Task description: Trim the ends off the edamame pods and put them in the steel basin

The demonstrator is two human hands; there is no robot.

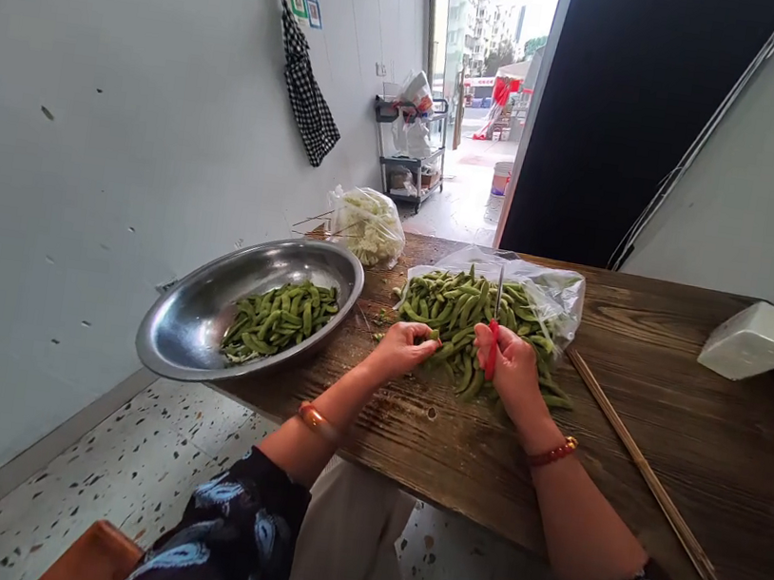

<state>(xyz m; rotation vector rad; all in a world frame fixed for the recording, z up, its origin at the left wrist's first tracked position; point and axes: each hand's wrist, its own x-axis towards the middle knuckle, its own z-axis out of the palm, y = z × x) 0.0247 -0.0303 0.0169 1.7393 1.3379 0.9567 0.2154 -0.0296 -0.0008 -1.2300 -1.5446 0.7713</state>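
Note:
Between the fingertips of my left hand (407, 349) is a green edamame pod (433, 335), mostly covered by the fingers. My right hand (512, 365) is wrapped round red-handled scissors (493, 339), whose blades point up and away from me. Behind and under both hands spreads a heap of edamame pods (461, 300), partly on a clear plastic bag (566, 296). To the left, a wide steel basin (194, 301) holds a smaller pile of edamame pods (286, 319).
A bag of pale green vegetables (367, 225) sits behind the basin. Thin wooden skewers (643, 465) lie right of the heap on the wooden table (650, 365). A tissue pack (751, 339) is at the far right. The basin overhangs the table's left edge.

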